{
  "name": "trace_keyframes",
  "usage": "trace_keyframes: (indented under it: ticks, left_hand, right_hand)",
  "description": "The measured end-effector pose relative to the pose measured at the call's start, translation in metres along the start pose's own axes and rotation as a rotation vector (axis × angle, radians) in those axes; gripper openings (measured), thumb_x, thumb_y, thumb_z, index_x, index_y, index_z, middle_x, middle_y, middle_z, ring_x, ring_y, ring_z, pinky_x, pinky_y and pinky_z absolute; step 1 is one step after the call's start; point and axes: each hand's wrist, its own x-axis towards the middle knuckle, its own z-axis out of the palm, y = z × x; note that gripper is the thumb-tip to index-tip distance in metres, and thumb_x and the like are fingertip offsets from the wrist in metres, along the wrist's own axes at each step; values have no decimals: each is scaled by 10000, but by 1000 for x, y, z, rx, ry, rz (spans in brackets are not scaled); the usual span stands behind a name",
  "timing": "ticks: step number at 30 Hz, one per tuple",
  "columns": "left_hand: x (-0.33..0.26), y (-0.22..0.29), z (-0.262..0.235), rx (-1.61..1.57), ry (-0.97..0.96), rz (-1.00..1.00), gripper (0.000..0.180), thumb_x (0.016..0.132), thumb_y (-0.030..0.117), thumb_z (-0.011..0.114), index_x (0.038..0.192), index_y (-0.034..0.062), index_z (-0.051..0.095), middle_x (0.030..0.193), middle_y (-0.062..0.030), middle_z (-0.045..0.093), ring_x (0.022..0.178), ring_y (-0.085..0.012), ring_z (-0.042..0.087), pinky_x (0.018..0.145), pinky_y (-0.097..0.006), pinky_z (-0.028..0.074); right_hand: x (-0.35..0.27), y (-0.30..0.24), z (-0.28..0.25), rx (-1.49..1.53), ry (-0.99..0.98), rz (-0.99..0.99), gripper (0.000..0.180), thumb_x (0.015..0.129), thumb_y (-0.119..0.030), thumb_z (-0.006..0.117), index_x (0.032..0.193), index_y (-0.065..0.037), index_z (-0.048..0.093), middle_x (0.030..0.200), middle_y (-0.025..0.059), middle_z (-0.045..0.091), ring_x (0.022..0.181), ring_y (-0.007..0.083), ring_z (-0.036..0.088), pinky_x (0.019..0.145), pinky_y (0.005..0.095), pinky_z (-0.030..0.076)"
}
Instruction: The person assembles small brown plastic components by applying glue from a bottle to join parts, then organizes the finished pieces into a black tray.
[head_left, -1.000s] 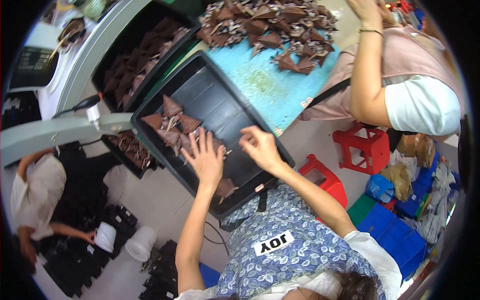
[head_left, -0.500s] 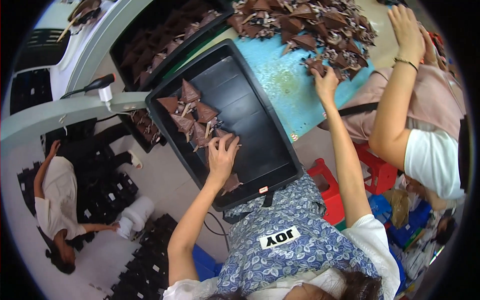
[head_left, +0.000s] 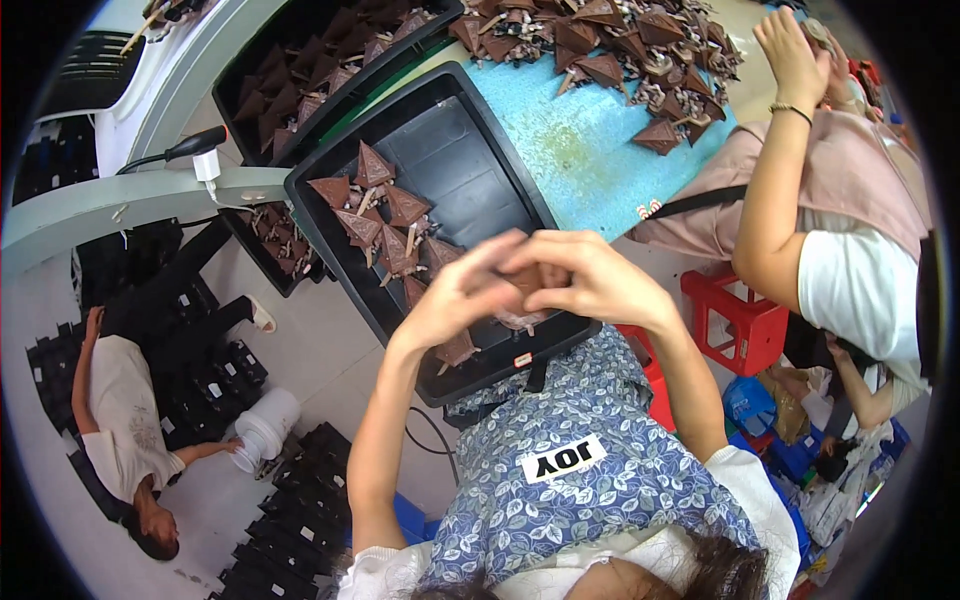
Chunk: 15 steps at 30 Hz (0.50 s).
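Observation:
Over the near part of a black tray (head_left: 480,190), my left hand (head_left: 455,300) and my right hand (head_left: 605,280) meet around a brown figurine (head_left: 527,282) with a pale base. Fingers of both hands curl in on it and hide most of its shape; the left fingers are a little blurred. In the left half of the tray lie several brown pieces (head_left: 385,232) with cone-like tops and thin tan sticks. Another such piece (head_left: 456,349) rests near the tray's front corner, beside my left wrist.
A big pile of similar pieces (head_left: 620,50) covers the far end of the blue mat (head_left: 560,150). Another black tray (head_left: 330,75) full of them stands at the upper left. At the right sits a co-worker (head_left: 800,210) near a red stool (head_left: 735,320); another person (head_left: 125,400) is at left.
My right hand has come from the pile back over the tray with a piece. My left hand has moved right from the laid-out pieces to meet it.

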Motion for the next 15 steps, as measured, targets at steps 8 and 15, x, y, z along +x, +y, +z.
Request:
trace_keyframes:
  ticks: [8,15]
  left_hand:
    - [-6,-5,31,-896,329,-5,561,953,520,329,1219,54,492,1257,-123,525,1082,-218,540,937,-389,453]
    - [-19,-8,55,-931,319,152,551,971,504,271,1252,72,466,1334,-134,463,1229,-242,433,1037,-405,356]
  right_hand:
    - [-28,3,64,229,695,221,454,723,-215,793,1028,27,560,852,116,634,754,153,625,678,280,513]
    - [-26,-8,104,757,650,174,201,916,-162,565,950,35,585,780,76,624,674,133,629,618,244,515]
